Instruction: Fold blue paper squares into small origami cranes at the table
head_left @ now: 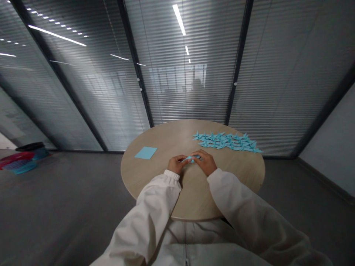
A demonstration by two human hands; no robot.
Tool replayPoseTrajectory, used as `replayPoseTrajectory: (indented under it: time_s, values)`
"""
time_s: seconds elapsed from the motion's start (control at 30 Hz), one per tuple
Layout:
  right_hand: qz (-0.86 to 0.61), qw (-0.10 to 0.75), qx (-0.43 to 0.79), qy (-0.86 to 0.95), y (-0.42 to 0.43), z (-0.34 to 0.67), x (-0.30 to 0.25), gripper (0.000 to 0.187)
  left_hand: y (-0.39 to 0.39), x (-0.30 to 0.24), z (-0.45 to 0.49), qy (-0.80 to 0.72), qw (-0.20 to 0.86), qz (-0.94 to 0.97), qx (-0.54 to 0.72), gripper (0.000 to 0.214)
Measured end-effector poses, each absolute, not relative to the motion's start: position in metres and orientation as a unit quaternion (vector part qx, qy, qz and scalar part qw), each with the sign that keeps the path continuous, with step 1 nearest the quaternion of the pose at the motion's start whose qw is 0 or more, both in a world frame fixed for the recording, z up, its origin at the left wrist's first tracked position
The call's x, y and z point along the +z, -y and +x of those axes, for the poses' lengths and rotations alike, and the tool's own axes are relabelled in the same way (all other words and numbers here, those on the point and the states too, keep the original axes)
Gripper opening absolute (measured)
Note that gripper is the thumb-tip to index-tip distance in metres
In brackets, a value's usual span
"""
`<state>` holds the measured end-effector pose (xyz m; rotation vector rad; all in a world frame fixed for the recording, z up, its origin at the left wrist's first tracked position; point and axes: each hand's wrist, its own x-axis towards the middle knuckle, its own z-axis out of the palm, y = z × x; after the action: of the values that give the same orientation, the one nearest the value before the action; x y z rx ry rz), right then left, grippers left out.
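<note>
Head view: folded sky-blue paper [191, 159], light and easily creased, pinched by left grip [176, 164] and right grip [205, 162], best held by its edges, over round pale-wood surface [191, 195].

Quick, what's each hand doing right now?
Left hand: closed, holding the folded blue paper.
Right hand: closed, holding the same paper.

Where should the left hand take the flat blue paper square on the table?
Its near edge, coming from your side: the blue paper square lies flat on the wooden tabletop, so the left hand, now on a folded blue paper piece, could pinch that edge.
</note>
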<state>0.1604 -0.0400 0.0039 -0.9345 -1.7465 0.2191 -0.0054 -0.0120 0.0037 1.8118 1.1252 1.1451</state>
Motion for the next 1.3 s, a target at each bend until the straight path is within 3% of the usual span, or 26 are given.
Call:
replayPoseTrajectory:
  time_s: [0.8, 1.03, 1.13, 1.23, 1.3]
  values:
    - [-0.381, 0.538, 0.037, 0.75, 0.0375, 0.1611, 0.0023, 0.021, 0.0088, 0.0017, -0.0065, -0.413, 0.361, 0.692, 0.47, 0.024]
    - [-0.42, 0.518, 0.061, 0.743, 0.0363, 0.161, 0.0012, 0.014, 0.0099, 0.0038, -0.0086, -0.421, 0.308, 0.707, 0.477, 0.016]
    - [-0.41, 0.546, 0.048, 0.729, 0.0357, 0.1621, 0.0004, 0.011, 0.0092, 0.002, -0.0064, -0.417, 0.373, 0.666, 0.493, 0.036]
    - [-0.405, 0.567, 0.03, 0.716, 0.0371, 0.1639, 0.0009, 0.012, 0.0122, 0.0027, -0.0028, -0.389, 0.553, 0.555, 0.485, 0.068]
    - [-0.405, 0.568, 0.019, 0.716, 0.0385, 0.1648, 0.0012, 0.013, 0.0164, 0.006, -0.0009, -0.36, 0.662, 0.47, 0.46, 0.07]
